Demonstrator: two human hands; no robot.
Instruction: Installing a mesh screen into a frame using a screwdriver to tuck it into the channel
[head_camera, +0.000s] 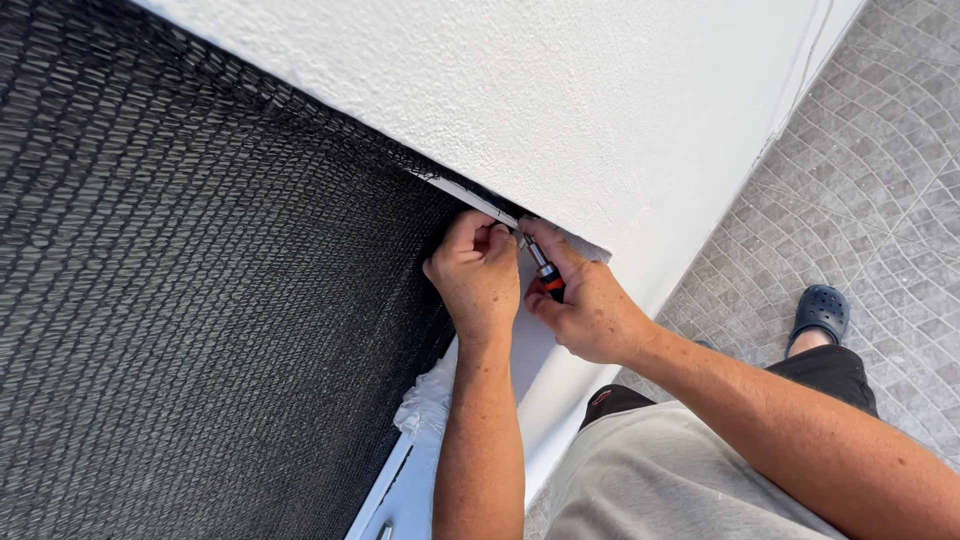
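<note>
Both hands up at the top edge of the black mesh netting (200, 300), right where it meets the white wall (600, 90).

L hand (478, 275): fingers curled shut, pinching at the netting edge by a thin light strip (470, 200) that runs along under the wall. Can't tell what's inside the grip, if anything; too small and hidden by the knuckles.

R hand (590, 305): grip closed round a small screwdriver (545, 272), orange-and-black handle w/ metal shank. Tip points up-left toward the L hand's fingers, at the strip. The 2 hands are touching or just about.

Netting fills the whole left side, hanging in front of the wall. Near its lower edge, a bit of crumpled clear plastic (428, 400) just beside the L forearm.

Right side: grey patterned paving (880, 170). Person's foot in a dark clog (820, 310), dark shorts (830, 370), light shirt (660, 480) at bottom.
</note>
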